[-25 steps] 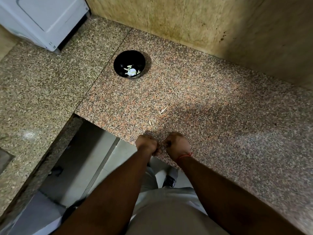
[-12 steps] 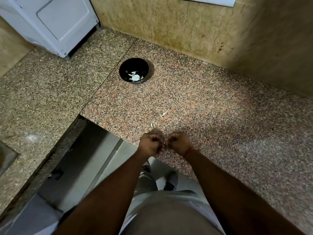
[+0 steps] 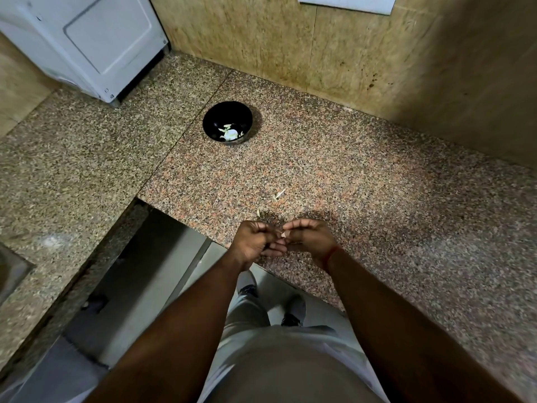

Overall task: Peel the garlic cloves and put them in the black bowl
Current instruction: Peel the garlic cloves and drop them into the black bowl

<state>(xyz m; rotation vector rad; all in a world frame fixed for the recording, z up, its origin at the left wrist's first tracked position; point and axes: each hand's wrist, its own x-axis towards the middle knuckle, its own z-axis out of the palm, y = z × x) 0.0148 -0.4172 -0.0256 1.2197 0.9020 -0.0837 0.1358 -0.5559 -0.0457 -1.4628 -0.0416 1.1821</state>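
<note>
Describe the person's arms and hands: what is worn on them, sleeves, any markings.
Both forearms are bare right down to the bottom of the picture; no sleeve shows on either. The left hand wears nothing visible: no ring, watch or glove. The right hand is also ungloved, and a thin red thread band circles its wrist. No other markings can be made out.

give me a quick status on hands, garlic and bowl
Left hand and right hand pinching one garlic clove at counter edge. Black bowl holds pale pieces. Path clear.
</note>
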